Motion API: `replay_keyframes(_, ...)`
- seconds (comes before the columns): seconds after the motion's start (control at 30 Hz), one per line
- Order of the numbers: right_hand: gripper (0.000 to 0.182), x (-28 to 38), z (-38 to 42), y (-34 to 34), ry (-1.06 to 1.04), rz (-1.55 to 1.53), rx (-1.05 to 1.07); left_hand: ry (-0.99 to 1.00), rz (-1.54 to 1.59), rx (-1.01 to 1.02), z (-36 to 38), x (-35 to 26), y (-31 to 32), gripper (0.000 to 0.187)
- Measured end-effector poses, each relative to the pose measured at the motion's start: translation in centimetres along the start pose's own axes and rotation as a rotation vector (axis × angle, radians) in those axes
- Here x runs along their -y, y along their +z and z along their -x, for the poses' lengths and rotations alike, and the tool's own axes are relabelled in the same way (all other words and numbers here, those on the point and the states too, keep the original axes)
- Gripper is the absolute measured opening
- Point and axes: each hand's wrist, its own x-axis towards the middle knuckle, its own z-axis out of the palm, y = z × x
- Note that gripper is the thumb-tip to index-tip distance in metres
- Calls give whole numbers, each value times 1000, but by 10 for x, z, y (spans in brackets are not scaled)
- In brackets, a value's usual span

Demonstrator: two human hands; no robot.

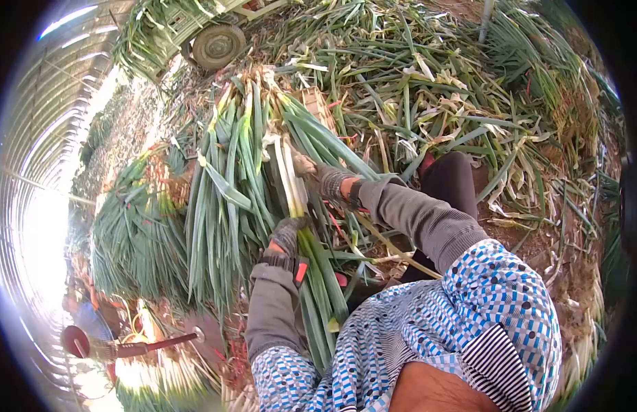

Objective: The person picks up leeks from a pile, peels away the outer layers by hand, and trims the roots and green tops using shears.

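Note:
My left hand, in a dark grey knit glove, is wrapped round a few long green onions. Their white stalks point away from me, and the green leaves run back along my left forearm. Just right of those stalks is my right hand, gloved too, its fingers bent and close together. What it pinches, if anything, is hidden. Beyond both hands lies a heap of green onions, leaves draped toward me and root ends at the top.
Stripped leaves litter the ground ahead and to the right. Tied bundles of green onions stand on the left. A cart wheel is at the back, and a wooden crate-like piece shows behind the heap. My dark-trousered leg is at right.

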Motion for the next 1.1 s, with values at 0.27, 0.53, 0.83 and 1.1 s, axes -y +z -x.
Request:
replay_keyframes(0.27, 53, -4, 88, -117, 229, -545, -115, 254, 81, -38, 110, -99, -18, 24)
replay_keyframes(0.53, 42, -69, 103, -157, 513, -955, -106, 642, 101, -103, 65, -274, -14, 35)
replay_keyframes(0.83, 30, -82, 104, -174, 526, -1208, -208, 595, -424, -32, 43, -471, 29, 40)
replay_keyframes(1.1, 39, -72, 94, -158, 455, -1256, -152, 294, -444, -344, 131, -415, -47, 35)
